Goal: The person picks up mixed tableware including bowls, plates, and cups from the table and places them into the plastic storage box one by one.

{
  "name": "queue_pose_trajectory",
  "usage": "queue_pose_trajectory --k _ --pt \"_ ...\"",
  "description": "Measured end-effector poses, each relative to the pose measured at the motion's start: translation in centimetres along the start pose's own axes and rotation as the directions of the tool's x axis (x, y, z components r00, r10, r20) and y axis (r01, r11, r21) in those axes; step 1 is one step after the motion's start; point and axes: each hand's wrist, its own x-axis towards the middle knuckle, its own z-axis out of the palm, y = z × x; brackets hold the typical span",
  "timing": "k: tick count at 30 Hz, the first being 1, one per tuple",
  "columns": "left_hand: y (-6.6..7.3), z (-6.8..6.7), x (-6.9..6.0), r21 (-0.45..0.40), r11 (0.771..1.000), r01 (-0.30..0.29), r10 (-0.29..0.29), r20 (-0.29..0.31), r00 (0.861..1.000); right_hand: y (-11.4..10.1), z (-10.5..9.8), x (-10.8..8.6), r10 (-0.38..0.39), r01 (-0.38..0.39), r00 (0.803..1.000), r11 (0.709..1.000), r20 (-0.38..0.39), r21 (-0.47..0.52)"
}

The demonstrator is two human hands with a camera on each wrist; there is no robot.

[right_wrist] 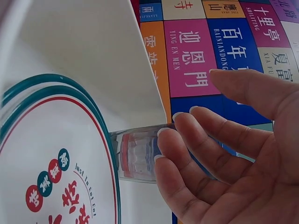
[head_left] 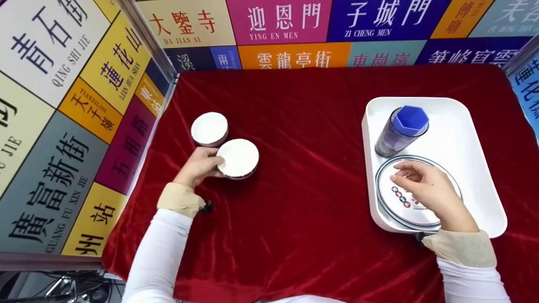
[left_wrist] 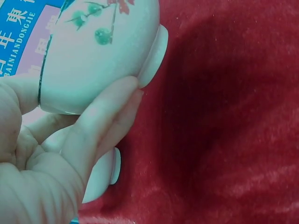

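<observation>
My left hand point(head_left: 198, 165) grips a small white bowl point(head_left: 238, 158) by its side, thumb at the rim. In the left wrist view this bowl point(left_wrist: 103, 60) shows a painted branch with green and red, and its foot is off the red cloth. Just behind it stands a second white bowl point(head_left: 209, 128). Over at the right, my right hand point(head_left: 433, 189) hovers above stacked plates point(head_left: 385, 191) and holds nothing. Its fingers are loosely bent in the right wrist view. The plates, rimmed in green with red lettering, lie in a white tray point(head_left: 484, 185).
At the tray's back left a clear tumbler point(head_left: 387, 141) stands with a blue hexagonal cup point(head_left: 410, 120) at its top. Dark red cloth point(head_left: 303, 168) covers the table. Panels with printed signs point(head_left: 278, 25) border the back and left sides.
</observation>
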Motion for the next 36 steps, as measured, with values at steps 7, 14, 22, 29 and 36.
queue_pose_trajectory --k 7,14,22,29,36 --pt "0.4 0.6 0.3 0.005 1.0 -0.013 0.013 0.029 1.0 -0.2 0.3 -0.1 -0.026 0.026 0.999 0.999 -0.025 -0.026" --pt "0.6 1.5 0.7 -0.005 1.0 -0.019 0.019 0.041 0.999 -0.6 0.3 0.0 -0.024 0.023 0.999 0.999 -0.026 -0.044" --pt "1.0 2.8 1.0 -0.006 1.0 -0.022 0.022 0.058 0.998 -0.8 0.5 0.0 -0.023 0.022 1.0 0.999 -0.015 -0.042" --pt "1.6 3.9 1.0 -0.001 0.999 -0.032 0.032 0.076 0.997 -0.9 0.6 0.0 -0.03 0.029 0.999 0.999 -0.024 -0.037" --pt "1.8 4.7 1.0 -0.011 0.999 -0.045 0.046 0.085 0.995 -0.7 0.6 0.0 -0.019 0.018 1.0 0.999 -0.017 -0.035"
